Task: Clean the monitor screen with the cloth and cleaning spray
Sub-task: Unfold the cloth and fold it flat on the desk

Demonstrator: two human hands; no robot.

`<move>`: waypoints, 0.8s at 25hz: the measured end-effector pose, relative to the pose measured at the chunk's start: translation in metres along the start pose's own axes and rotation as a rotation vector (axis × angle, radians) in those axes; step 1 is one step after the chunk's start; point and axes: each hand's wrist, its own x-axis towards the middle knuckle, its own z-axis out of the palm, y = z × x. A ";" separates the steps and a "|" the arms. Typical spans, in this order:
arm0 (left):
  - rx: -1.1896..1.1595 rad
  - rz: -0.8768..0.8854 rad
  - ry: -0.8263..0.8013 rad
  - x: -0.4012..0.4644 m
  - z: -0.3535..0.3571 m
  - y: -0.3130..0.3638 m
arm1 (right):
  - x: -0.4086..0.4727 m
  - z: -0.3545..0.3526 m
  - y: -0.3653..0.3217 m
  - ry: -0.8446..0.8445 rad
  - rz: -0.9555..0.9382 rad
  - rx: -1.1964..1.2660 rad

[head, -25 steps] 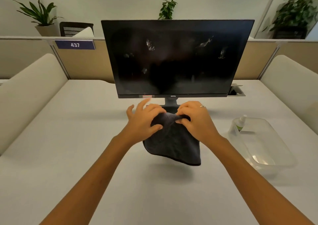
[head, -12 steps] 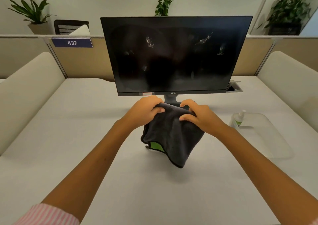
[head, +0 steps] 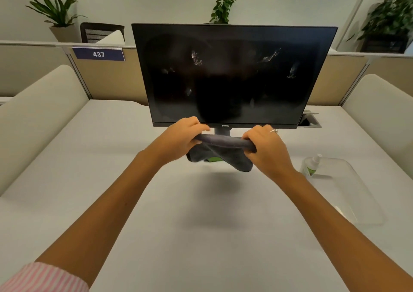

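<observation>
Clearly soft and light, the cloth [head: 225,143] sags between the left hand [head: 182,138] and right hand [head: 267,150], each grip closed on an end, above the bench [head: 89,169] before the monitor [head: 232,75]. Bunch it into one palm; it likely won't slip.

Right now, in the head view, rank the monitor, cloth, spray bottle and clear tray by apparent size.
1. monitor
2. clear tray, though nearness to the camera inflates it
3. cloth, bunched between both hands
4. spray bottle
</observation>
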 end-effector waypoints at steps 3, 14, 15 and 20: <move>0.101 0.137 0.039 -0.033 0.036 0.015 | -0.036 0.019 0.000 -0.015 -0.020 -0.007; -0.311 -0.296 -0.223 -0.130 0.154 0.039 | -0.163 0.072 0.017 -0.615 0.265 0.320; -0.326 -0.386 -0.148 -0.122 0.155 0.034 | -0.156 0.075 0.020 -0.547 0.340 0.358; -0.349 -0.732 -0.019 -0.073 0.166 0.006 | -0.107 0.099 0.036 -0.358 0.697 0.320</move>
